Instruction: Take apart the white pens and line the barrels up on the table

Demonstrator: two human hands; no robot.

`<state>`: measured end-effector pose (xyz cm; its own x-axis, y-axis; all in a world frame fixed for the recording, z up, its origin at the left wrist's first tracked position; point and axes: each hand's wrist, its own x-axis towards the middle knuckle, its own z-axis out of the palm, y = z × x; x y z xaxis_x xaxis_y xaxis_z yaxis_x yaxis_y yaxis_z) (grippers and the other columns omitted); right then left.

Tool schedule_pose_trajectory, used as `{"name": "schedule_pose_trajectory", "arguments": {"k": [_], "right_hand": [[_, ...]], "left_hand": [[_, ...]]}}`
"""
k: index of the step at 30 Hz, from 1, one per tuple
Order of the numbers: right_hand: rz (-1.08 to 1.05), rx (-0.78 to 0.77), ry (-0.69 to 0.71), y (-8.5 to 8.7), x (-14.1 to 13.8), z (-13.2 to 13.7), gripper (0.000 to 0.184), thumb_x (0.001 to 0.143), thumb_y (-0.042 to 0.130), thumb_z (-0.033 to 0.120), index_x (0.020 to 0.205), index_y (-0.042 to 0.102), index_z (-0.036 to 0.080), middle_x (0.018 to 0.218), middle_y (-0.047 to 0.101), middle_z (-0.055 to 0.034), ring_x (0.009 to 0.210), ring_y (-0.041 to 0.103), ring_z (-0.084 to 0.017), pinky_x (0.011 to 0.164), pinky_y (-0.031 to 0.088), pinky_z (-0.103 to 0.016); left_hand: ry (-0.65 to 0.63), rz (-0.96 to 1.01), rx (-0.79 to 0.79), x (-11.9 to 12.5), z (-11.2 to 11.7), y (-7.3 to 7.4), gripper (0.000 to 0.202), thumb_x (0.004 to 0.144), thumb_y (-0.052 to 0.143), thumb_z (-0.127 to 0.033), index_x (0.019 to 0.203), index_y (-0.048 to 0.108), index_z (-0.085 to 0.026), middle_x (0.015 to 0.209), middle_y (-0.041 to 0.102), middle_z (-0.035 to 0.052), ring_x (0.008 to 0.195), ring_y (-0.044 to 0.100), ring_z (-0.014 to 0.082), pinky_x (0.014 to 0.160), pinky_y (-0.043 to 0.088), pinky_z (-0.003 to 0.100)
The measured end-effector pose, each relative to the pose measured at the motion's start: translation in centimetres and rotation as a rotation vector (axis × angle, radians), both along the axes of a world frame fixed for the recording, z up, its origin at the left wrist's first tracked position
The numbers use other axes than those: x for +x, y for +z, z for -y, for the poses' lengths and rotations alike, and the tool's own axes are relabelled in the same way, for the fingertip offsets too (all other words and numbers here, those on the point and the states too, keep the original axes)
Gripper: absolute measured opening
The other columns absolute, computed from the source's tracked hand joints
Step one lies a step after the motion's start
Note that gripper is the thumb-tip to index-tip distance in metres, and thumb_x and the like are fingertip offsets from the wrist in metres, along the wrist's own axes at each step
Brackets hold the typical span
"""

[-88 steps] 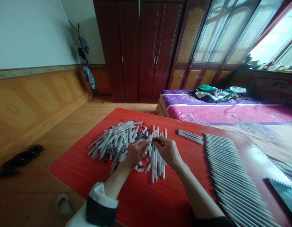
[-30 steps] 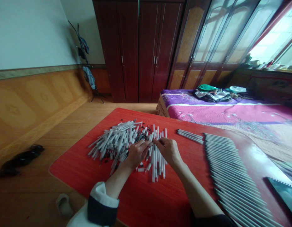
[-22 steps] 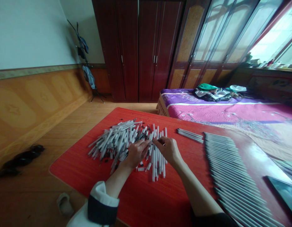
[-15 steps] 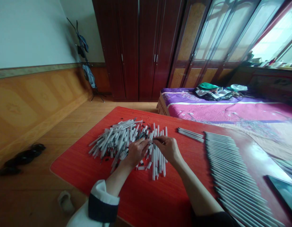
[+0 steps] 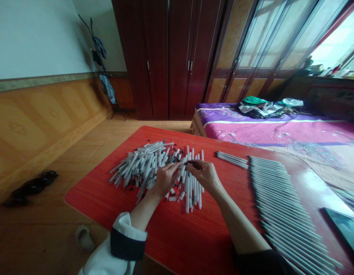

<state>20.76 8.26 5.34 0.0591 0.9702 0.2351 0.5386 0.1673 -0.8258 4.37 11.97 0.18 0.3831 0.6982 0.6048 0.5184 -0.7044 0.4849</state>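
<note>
My left hand [image 5: 167,178] is closed, pinching the end of a white pen barrel [image 5: 182,164] above the table. My right hand [image 5: 206,176] meets it from the right, thumb and forefinger pinched on a small dark pen part [image 5: 187,163] at the barrel's end. Fingers hide most of both pieces. Left of and behind my hands spreads a heap of loose pen parts [image 5: 142,164], white tubes, caps and dark bits mixed. Beneath my hands lies a bunch of white pen barrels [image 5: 194,191], roughly side by side.
On the red table [image 5: 165,233], a long row of pens [image 5: 283,206] with dark ends lies at right. A few pens [image 5: 232,159] lie apart behind it. A dark tablet or phone [image 5: 345,233] rests at the right edge. A bed [image 5: 268,131] stands beyond.
My hands stay together at nearly the same spot over the barrels. The small dark part at my right fingertips now shows more clearly. The whole view has shifted slightly.
</note>
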Motion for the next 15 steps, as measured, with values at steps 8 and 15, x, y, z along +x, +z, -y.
{"name": "schedule_pose_trajectory", "arguments": {"k": [8, 15], "right_hand": [[0.734, -0.085, 0.426, -0.9, -1.8, 2.2, 0.018, 0.068, 0.055, 0.004, 0.074, 0.068, 0.015, 0.075, 0.066, -0.007, 0.074, 0.058, -0.016, 0.065, 0.04, -0.024], [0.895, -0.012, 0.481, -2.6, -2.7, 2.3, 0.015, 0.069, 0.055, 0.001, 0.071, 0.064, 0.013, 0.081, 0.06, -0.0094, 0.085, 0.051, -0.019, 0.069, 0.039, -0.026]], "left_hand": [[0.149, 0.384, -0.279, -0.3, -0.8, 0.3, 0.022, 0.085, 0.048, -0.035, 0.09, 0.062, -0.018, 0.07, 0.067, 0.0036, 0.065, 0.064, 0.0173, 0.06, 0.047, 0.025], [0.109, 0.467, -0.362, -0.2, -0.7, 0.5, 0.021, 0.085, 0.047, -0.037, 0.084, 0.056, -0.018, 0.07, 0.066, 0.0038, 0.066, 0.065, 0.0177, 0.059, 0.047, 0.024]]}}
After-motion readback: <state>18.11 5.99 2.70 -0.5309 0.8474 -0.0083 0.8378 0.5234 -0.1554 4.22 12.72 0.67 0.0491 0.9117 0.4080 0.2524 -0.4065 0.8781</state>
